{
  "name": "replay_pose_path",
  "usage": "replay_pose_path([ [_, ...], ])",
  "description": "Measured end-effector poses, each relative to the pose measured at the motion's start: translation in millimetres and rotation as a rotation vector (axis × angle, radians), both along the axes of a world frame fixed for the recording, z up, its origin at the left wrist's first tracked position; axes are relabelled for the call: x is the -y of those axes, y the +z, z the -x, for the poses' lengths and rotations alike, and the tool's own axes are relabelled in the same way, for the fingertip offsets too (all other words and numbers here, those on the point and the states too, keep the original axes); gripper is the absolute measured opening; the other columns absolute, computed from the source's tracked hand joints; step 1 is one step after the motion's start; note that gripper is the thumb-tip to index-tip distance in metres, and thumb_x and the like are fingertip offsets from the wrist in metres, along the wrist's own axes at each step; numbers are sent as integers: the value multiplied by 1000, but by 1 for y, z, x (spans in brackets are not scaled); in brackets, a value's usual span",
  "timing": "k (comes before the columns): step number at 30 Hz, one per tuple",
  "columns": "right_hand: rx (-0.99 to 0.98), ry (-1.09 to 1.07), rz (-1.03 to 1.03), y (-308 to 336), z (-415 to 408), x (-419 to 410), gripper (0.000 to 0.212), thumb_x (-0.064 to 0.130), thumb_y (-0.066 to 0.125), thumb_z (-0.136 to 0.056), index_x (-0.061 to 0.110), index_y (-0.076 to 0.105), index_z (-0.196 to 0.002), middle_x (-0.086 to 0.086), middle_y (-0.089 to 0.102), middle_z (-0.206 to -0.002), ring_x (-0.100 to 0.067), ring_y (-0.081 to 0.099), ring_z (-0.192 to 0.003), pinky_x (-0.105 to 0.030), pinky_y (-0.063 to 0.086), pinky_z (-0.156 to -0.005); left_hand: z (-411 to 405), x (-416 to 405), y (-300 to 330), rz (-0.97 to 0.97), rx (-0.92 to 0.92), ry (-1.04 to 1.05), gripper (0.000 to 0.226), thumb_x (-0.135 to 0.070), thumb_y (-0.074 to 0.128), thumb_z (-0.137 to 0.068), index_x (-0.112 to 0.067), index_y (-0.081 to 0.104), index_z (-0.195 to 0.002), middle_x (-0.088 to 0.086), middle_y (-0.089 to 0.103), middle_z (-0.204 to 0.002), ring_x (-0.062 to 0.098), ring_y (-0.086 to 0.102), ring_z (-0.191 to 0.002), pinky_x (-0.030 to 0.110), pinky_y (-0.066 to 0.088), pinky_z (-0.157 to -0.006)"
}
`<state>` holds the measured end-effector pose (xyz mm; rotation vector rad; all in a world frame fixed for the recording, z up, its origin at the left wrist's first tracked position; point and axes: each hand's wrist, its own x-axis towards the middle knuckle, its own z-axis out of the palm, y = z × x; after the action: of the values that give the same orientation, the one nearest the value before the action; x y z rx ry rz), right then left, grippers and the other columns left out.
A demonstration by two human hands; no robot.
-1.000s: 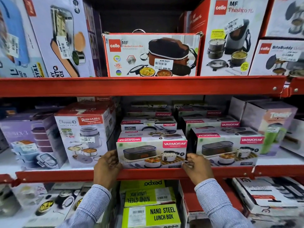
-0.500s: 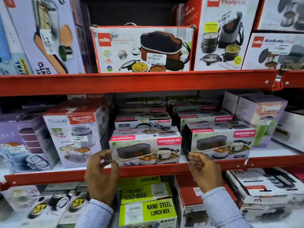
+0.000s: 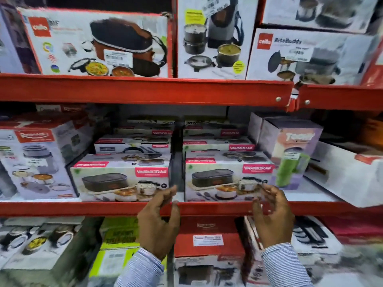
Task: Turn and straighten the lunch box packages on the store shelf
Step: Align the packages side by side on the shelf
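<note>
Two white Varmora lunch box packages stand side by side at the front of the middle shelf, each with more stacked behind. The left package (image 3: 121, 179) faces forward. The right package (image 3: 226, 179) also faces forward. My left hand (image 3: 159, 222) hovers in front of the gap between them, fingers spread, holding nothing. My right hand (image 3: 273, 216) is raised before the right package's lower right corner, fingers apart; whether it touches the box I cannot tell.
The red shelf rail (image 3: 83, 208) runs along the front. A Rishabh box (image 3: 37, 162) stands at left, a Toony box (image 3: 290, 154) at right. Cello boxes (image 3: 99, 42) fill the upper shelf. Yellow and red boxes (image 3: 207, 241) sit below.
Both hands let go of the left Varmora package and shifted right, now framing the right package. The view has swung to the right as well.
</note>
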<state>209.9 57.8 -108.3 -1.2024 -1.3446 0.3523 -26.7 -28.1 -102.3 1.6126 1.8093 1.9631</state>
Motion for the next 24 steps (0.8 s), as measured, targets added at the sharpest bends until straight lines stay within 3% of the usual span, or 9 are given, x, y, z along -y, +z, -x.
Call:
replay_pose_path([
  [3,23,56,111,-7,-24,-18,56,16,70,-79,13,49,-131,-12,61,-130,-24,59,-118,-39,48,-100,-22,-15,-5,129,-4,7,48,-11,68,-85,-17,61,-132,-4,69,-123,5,67,-108,-2,40,-90],
  [7,131,166,258,-5,-39,-32,69,23,69,-81,15,39,-142,-11,54,-141,-26,52,-129,-43,43,-107,-35,-31,-11,259,-49,66,68,-30,64,-87,-19,39,-149,2,55,-147,16,55,-132,36,48,-109],
  [9,181,174,259,-4,-42,-36,65,27,66,-82,16,41,-142,-8,57,-139,-26,54,-127,-42,45,-105,-36,-37,-11,303,-60,102,72,-32,64,-88,-18,34,-152,5,53,-149,21,56,-132,44,49,-107],
  [16,183,226,264,-2,-54,-43,58,19,65,-83,16,47,-138,-4,61,-135,-18,58,-123,-41,48,-103,-43,-45,-4,290,-86,137,55,-23,69,-87,-14,52,-139,12,73,-120,26,72,-105,31,53,-90],
  [24,192,242,281,-2,-59,-44,55,21,67,-83,19,49,-136,-2,63,-132,-15,60,-120,-39,51,-100,-43,-38,-4,251,-50,139,50,-18,69,-87,-15,56,-135,11,75,-115,13,69,-101,29,54,-90],
])
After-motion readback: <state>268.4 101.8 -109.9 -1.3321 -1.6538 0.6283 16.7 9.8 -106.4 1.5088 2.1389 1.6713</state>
